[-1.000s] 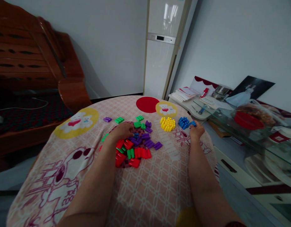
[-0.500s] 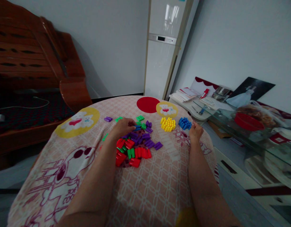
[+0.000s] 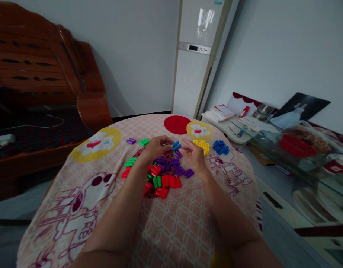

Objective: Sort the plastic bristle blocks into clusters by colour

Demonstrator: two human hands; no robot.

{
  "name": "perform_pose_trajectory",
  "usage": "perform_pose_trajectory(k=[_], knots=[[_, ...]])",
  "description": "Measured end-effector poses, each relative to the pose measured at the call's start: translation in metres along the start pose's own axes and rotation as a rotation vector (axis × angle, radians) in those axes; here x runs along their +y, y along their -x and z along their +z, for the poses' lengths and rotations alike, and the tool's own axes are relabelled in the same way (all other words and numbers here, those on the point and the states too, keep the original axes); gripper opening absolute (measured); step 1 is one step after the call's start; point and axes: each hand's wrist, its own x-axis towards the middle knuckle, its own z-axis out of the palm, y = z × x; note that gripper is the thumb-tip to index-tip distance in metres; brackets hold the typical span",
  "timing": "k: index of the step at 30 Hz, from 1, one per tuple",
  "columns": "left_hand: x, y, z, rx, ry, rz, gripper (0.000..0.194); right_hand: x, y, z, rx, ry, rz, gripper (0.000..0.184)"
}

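A mixed heap of red, green and purple plastic pieces [image 3: 164, 173] lies in the middle of a round table covered with a pink cartoon cloth [image 3: 188, 219]. My left hand [image 3: 156, 147] hovers over the far side of the heap and pinches a blue piece [image 3: 176, 145] at its fingertips. My right hand [image 3: 194, 156] is just right of it, fingers apart and reaching towards the blue piece, holding nothing. A yellow group [image 3: 201, 145] and a blue group [image 3: 221, 147] stand sorted further right. A few green pieces [image 3: 144, 142] and a purple piece [image 3: 130, 141] lie at the far left.
A dark wooden bench [image 3: 45, 85] stands to the left, with a white plug and cable [image 3: 4, 139] on its seat. A tall white air conditioner [image 3: 195, 56] is behind the table. To the right a glass-topped low table [image 3: 285, 145] holds papers, a red bowl [image 3: 297, 146] and a framed photo.
My right hand has left the blue group and moved left to meet my left hand. My left hand has lifted a blue piece out of the heap. The camera shifted slightly.
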Motion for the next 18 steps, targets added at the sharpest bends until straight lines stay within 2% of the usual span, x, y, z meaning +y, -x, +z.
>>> perform_pose_trajectory(k=[2,4,8,10,13,16,18], knots=[[-0.001,-0.001,0.004,-0.010,0.005,-0.003,0.040,-0.007,0.006,0.015,0.004,-0.045,-0.023,0.045],[-0.002,-0.002,0.007,-0.025,-0.005,-0.007,0.040,-0.009,0.009,0.020,0.012,-0.111,0.020,0.041],[-0.001,-0.002,0.011,-0.075,-0.017,-0.007,0.041,-0.011,0.002,0.005,-0.101,-0.293,0.192,0.039],[0.000,-0.002,0.009,-0.070,-0.045,0.001,0.043,-0.011,-0.005,-0.015,-0.093,-0.298,0.233,0.038],[0.000,-0.001,-0.001,0.035,-0.065,0.030,0.045,-0.002,-0.015,-0.060,0.113,-0.144,0.285,0.035],[-0.001,0.000,-0.014,0.163,0.008,0.051,0.043,0.019,-0.018,-0.110,0.374,0.199,0.353,0.028],[0.000,0.002,-0.021,0.218,0.049,0.054,0.042,0.035,-0.016,-0.136,0.449,0.468,0.375,0.022]])
